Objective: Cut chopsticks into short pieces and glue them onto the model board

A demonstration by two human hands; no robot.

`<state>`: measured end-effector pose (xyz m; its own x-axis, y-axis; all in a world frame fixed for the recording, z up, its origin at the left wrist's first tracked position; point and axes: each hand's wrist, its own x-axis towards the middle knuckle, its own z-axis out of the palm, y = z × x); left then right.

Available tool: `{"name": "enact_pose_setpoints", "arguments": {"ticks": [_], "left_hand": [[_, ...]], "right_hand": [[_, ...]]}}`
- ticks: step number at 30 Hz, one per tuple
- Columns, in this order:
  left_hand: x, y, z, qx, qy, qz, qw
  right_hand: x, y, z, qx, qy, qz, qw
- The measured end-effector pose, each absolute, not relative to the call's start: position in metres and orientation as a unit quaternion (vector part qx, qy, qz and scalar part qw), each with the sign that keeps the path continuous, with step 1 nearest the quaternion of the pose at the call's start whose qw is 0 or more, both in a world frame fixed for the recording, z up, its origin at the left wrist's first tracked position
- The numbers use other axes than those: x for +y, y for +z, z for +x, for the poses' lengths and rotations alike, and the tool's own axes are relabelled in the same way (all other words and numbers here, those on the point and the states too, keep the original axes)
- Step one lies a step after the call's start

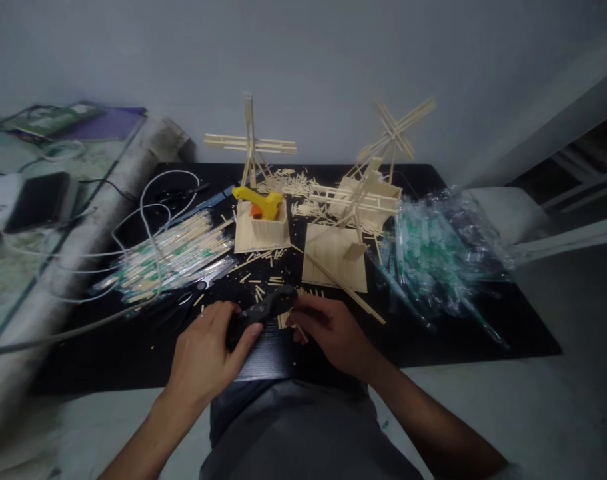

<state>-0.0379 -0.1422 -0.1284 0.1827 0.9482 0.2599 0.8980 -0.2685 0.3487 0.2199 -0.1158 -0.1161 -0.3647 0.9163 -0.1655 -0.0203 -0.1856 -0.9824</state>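
Head view shows black tool (269,309) between hands (203,350).

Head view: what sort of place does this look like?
Probably an indoor craft workspace, perhaps at home or in a small workshop. The clues: a cross-shaped stick structure and scattered stick pieces on a black table, and a black hand tool in the left hand.

Black tool (266,309); pale stick (302,333)
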Motion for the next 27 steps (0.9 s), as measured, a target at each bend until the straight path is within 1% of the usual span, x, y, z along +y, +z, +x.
{"name": "enact_pose_setpoints", "arguments": {"ticks": [7,16,27], "left_hand": [[-0.1413,-0.1308,-0.0375,0.592,0.201,0.780,0.035],[-0.1421,-0.1320,-0.0368,0.606,0.185,0.771,0.055],[-0.1426,-0.1349,-0.0367,0.595,0.176,0.782,0.056]], "right_hand": [[-0.1160,-0.1157,0.2219,-0.516,0.645,-0.430,0.365],[-0.1175,-0.1175,0.2209,-0.500,0.650,-0.440,0.366],[-0.1176,-0.1147,0.2203,-0.501,0.641,-0.452,0.366]]}}
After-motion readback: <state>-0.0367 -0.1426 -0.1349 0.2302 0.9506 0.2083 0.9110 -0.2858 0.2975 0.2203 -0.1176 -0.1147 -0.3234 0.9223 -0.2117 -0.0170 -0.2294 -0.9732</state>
